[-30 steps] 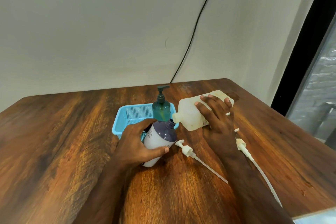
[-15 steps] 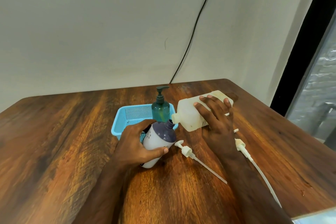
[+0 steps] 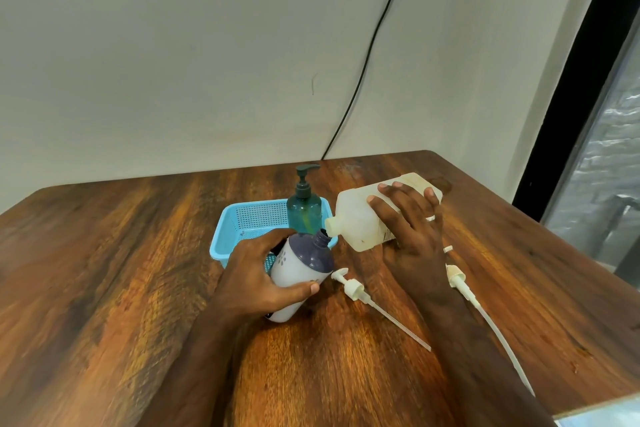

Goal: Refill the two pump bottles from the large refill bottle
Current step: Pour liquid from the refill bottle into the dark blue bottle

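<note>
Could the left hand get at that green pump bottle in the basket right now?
Probably not at once. The green pump bottle stands unblocked in the blue basket, just beyond the left hand, but that hand grips the purple-topped bottle under the refill bottle.

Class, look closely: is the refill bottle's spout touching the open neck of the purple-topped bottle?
Touching. In the head view, the refill bottle spout rests against the rim of the purple-topped bottle neck, with no gap showing.

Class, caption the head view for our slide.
Right hand tips refill bottle into purple bottle held by left hand.
</note>
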Available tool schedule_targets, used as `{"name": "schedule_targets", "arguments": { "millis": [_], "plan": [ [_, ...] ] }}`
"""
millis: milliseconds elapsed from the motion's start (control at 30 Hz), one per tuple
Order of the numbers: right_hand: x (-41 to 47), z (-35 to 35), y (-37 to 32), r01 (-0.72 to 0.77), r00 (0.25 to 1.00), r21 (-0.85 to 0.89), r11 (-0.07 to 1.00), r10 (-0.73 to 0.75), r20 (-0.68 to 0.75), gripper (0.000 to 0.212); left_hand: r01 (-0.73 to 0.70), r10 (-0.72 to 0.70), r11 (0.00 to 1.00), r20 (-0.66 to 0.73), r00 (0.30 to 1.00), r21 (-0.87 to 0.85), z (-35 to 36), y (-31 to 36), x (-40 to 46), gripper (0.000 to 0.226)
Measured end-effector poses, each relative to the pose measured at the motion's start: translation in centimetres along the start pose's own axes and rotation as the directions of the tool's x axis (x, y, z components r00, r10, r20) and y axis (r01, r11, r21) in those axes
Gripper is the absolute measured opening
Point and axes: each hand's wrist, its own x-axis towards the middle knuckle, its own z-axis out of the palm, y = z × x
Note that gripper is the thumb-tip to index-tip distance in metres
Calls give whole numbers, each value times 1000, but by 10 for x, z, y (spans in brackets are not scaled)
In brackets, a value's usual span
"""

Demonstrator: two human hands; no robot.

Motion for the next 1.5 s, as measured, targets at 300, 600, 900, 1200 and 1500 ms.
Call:
{"name": "schedule_targets", "arguments": {
  "millis": [300, 600, 900, 1200, 1500],
  "plan": [
    [1, 0, 0, 4, 1000, -11, 1000, -4, -1, 64, -2, 2, 1000, -3, 1000, -1, 0, -3, 0, 76],
    [1, 1, 0, 9, 1000, -15, 1000, -9, 0, 62, 0, 0, 1000, -10, 1000, 1, 0, -2, -1, 72],
    [1, 0, 0, 13, 1000, -20, 1000, -13, -2, 61, -13, 13, 1000, 0, 1000, -8, -1, 0, 0, 72],
    [1, -2, -1, 9, 1000, -25, 1000, -8, 11, 63, 11, -11, 1000, 0, 1000, 9, 0, -3, -1, 76],
    [0, -1, 0, 5, 1000, -28, 1000, -5, -5, 67, -9, 9, 1000, -4, 1000, 3, 0, 1, -1, 68]
  ]
}}
